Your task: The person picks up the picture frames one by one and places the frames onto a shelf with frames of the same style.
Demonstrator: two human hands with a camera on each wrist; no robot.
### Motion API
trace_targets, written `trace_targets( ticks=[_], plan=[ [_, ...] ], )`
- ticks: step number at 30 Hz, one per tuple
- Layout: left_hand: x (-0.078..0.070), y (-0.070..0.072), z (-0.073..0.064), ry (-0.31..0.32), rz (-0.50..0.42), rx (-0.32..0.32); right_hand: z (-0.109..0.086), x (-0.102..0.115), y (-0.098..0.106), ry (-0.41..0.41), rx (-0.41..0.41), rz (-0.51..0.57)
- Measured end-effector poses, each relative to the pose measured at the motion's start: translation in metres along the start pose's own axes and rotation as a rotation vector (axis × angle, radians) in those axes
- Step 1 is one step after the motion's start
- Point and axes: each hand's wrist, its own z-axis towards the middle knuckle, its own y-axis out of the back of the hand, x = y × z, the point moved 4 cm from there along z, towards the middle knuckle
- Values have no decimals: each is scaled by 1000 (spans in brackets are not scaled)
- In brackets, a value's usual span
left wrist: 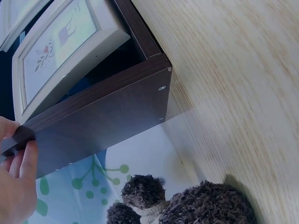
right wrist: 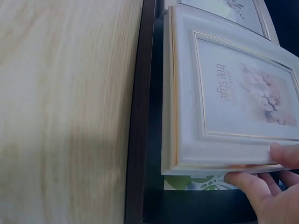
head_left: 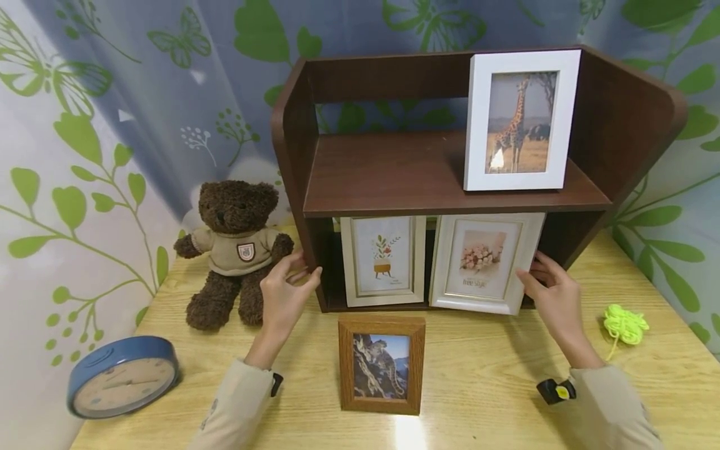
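The right hand [head_left: 554, 294] pinches the right edge of the cream flower frame [head_left: 486, 250], thumb on its face and fingers behind, while the left hand [head_left: 285, 297], well apart, grips the edge of the dark brown shelf's [head_left: 382, 169] left side panel. The flower frame stands in the shelf's lower compartment, long axis roughly upright with a slight lean sideways, its picture (pink blossoms over "free style") facing the person; whether its bottom edge rests fully on the base board is hard to tell. Just to its left stands the plant frame [head_left: 384, 259], also upright; above, the giraffe frame [head_left: 520, 122] stands on the upper board. The brown wooden frame [head_left: 382, 365] stands before the shelf on the table [head_left: 472, 375]. A teddy bear [head_left: 233, 250] and a blue clock [head_left: 124, 378] are at left, green yarn [head_left: 625, 325] at right.
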Motion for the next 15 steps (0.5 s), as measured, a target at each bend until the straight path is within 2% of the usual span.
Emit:
trace_targets(
  ticks=[9, 15],
  plan=[
    [-1, -1, -1, 10, 16, -5, 10, -2, -8, -13, 2, -78],
    [1, -1, -1, 19, 14, -2, 17, -4, -11, -54, -45, -90]
  ],
)
